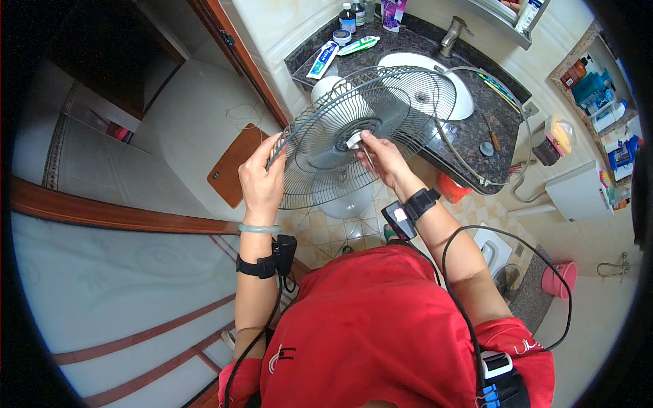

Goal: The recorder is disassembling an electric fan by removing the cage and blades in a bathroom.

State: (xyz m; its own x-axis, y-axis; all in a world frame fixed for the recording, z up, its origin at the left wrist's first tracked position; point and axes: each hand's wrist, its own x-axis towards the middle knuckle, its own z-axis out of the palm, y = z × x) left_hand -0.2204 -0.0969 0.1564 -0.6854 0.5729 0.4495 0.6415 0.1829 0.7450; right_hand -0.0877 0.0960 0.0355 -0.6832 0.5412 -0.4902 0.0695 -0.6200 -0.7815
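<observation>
A round grey wire fan guard (320, 183) is held tilted in front of me, over the floor and the front of the counter. My left hand (262, 173) is closed round its left rim. At the hub my right hand (386, 158) pinches a small white piece (354, 140) with thumb and fingers. A thin metal shaft (368, 156) sticks out beside those fingers. Behind the wires a white rounded object (333, 90) is partly hidden.
A dark stone counter (476, 163) holds a white sink (464, 102), a tap (452, 35), toothpaste tubes (323, 60) and bottles (347, 18). A grey hose (462, 163) loops over its edge. Below stand a clear basin (348, 204) and, farther right, a pink bucket (559, 279). A door frame (238, 54) rises left.
</observation>
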